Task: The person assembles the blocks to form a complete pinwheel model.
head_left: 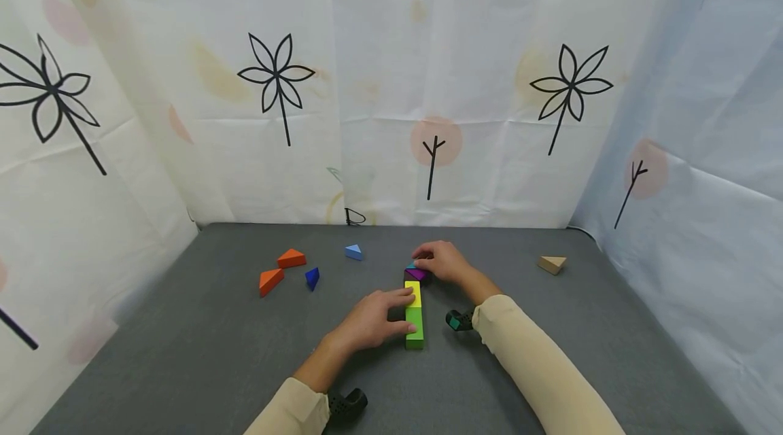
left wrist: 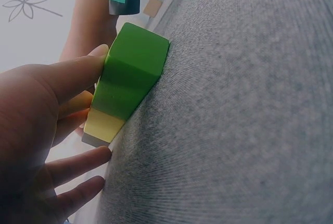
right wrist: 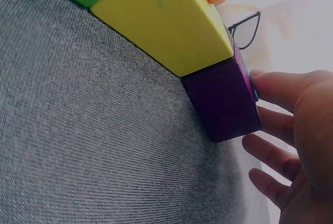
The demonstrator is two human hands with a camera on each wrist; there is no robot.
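A green block (head_left: 414,327), a yellow block (head_left: 413,293) and a purple triangular block (head_left: 417,274) lie end to end in a row. At the row's far end, a teal block (head_left: 411,265) shows only in part behind the fingers. My right hand (head_left: 446,262) pinches this teal block, its thumb against it in the right wrist view. Alongside the row, my left hand (head_left: 370,318) rests its thumb on the green block and reaches its index finger to the yellow one. Its other fingers are spread out straight in the left wrist view.
Left of the row lie two orange triangular blocks (head_left: 291,258), a dark blue one (head_left: 312,279) and a light blue one (head_left: 353,252). A wooden triangular block (head_left: 552,264) lies at the far right. Patterned cloth (head_left: 379,95) hangs round the grey table (head_left: 183,353).
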